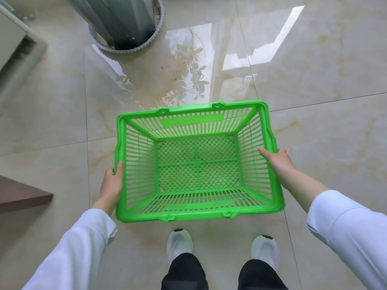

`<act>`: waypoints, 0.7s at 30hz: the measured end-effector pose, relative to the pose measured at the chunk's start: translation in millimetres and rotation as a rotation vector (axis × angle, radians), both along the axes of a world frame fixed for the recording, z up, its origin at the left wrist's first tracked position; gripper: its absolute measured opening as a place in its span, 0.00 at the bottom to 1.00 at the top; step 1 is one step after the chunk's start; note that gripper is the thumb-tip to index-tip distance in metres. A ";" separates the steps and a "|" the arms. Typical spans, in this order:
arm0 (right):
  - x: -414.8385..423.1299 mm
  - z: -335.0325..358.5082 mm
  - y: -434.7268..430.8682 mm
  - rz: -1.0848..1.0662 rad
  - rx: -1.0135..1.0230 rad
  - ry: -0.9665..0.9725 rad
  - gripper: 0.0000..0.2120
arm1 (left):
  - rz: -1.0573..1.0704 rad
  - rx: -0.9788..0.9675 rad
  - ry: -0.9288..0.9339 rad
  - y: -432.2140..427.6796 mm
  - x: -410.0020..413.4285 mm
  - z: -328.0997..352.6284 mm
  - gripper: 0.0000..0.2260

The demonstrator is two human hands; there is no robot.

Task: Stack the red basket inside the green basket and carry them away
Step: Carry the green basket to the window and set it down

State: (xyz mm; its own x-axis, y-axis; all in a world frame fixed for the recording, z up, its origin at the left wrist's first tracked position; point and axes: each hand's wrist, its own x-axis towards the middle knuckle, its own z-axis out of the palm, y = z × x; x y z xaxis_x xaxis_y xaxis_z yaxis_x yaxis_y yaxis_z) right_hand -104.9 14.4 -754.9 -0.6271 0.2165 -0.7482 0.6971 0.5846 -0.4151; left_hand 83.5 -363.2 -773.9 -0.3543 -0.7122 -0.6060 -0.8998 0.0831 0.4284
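A bright green slatted plastic basket (134,216) is held level above the floor in the middle of the head view, open side up, with nothing inside it. My left hand (112,182) grips its left rim, thumb over the edge. My right hand (276,159) grips the right rim the same way. No red basket is in view.
A shiny metal column (123,19) rises from a ring on the glossy beige tile floor (314,70) at the back. A grey cabinet (14,45) stands at far left, and a brown tabletop corner (23,195) juts in lower left. My white shoes (180,245) stand below the basket.
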 end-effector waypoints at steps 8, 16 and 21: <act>1.2 -21.5 5.2 0.044 0.065 0.104 0.27 | 0.149 0.027 0.198 2.5 2.5 -11.0 0.15; 5.6 -9.2 8.7 0.077 0.056 0.281 0.15 | 0.172 -0.046 0.265 8.9 2.9 -5.6 0.14; 8.0 17.4 8.8 0.134 0.063 0.310 0.14 | 0.178 -0.027 0.297 12.1 11.2 20.7 0.09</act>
